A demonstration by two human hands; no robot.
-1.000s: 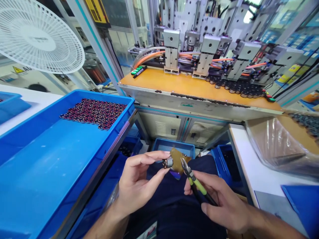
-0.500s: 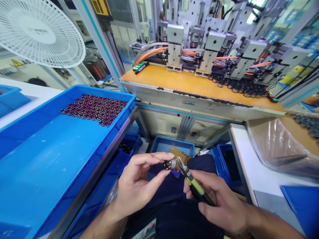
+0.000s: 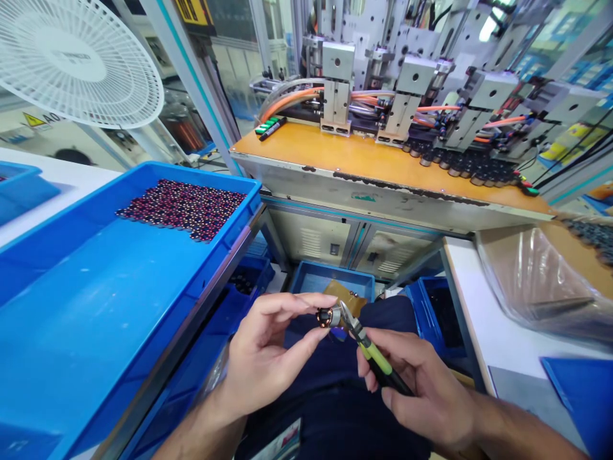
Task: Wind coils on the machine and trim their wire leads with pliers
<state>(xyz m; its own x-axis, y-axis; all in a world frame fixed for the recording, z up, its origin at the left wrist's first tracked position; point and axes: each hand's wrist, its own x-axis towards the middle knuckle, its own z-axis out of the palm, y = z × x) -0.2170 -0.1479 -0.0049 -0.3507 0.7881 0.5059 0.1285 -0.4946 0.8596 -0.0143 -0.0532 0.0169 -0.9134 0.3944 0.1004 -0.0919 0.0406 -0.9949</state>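
Note:
Between the thumb and fingers of my left hand (image 3: pixel 272 354) is a small motor stator (image 3: pixel 330 317), a metal ring with copper windings inside. My right hand (image 3: pixel 421 377) is wrapped around a pair of cutting pliers (image 3: pixel 376 358) with green and black handles. The plier jaws point up and left, close beside the right side of the stator. Whether the jaws touch a wire there is too small to tell. Both hands are above my lap, over dark clothing.
At left, a large blue tray (image 3: pixel 96 319) holds many wound parts (image 3: pixel 186 207). Ahead stands a machine with an orange worktop (image 3: pixel 297 145) and a row of dark parts (image 3: pixel 469 167). A lower blue bin (image 3: pixel 306 276) lies beyond my hands. A plastic-lined box (image 3: pixel 531 275) is at right.
The stator has turned slightly, showing more of its wound end. The plier jaws have shifted a little and sit closer to it. Everything else looks the same.

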